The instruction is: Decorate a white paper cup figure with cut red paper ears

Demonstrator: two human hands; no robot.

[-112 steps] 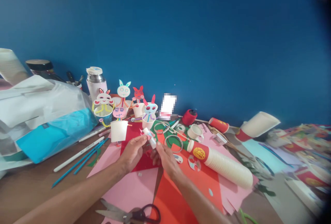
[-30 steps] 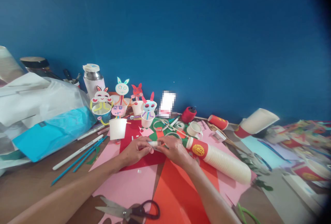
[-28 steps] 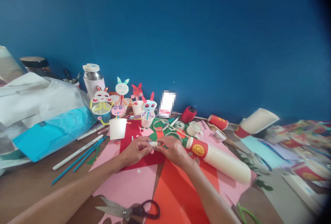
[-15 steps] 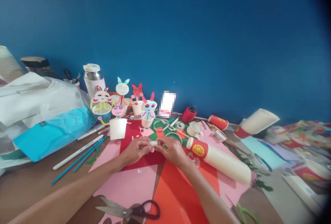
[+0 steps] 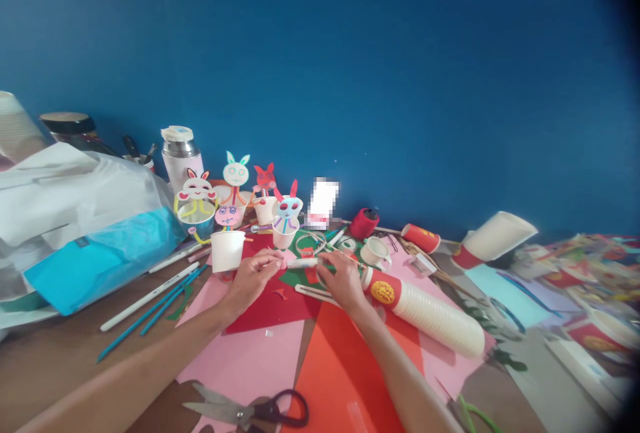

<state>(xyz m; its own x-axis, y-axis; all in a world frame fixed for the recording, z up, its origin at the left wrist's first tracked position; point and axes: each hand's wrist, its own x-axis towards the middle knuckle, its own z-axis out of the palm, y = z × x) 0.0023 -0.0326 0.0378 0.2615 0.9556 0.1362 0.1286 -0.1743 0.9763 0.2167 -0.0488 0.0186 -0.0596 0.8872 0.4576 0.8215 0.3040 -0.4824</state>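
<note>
A slim white marker (image 5: 301, 263) with a pink end lies level between my hands, above the red and green paper. My left hand (image 5: 254, 281) pinches at its pink end with thumb and fingertips. The fingers of my right hand (image 5: 343, 278) are closed around the other end, which they partly hide. Just under the right hand lie thin white strips (image 5: 315, 293) on the red sheet (image 5: 280, 316). A small red paper scrap (image 5: 281, 294) is near the left fingers. Black-handled scissors (image 5: 245, 413) lie spread at the front, below both hands.
Paper animal figures in cups (image 5: 227, 250) stand behind the left hand. A long stack of paper cups (image 5: 435, 313) lies to the right, beside a mug (image 5: 376, 251). Blue sticks (image 5: 150, 316) and a plastic bag (image 5: 100, 186) are at left. A blue wall (image 5: 320, 73) rises behind.
My hands have moved apart, the left one leftward and the right one slightly right. More of the marker shows between them, and the white strips have come into view.
</note>
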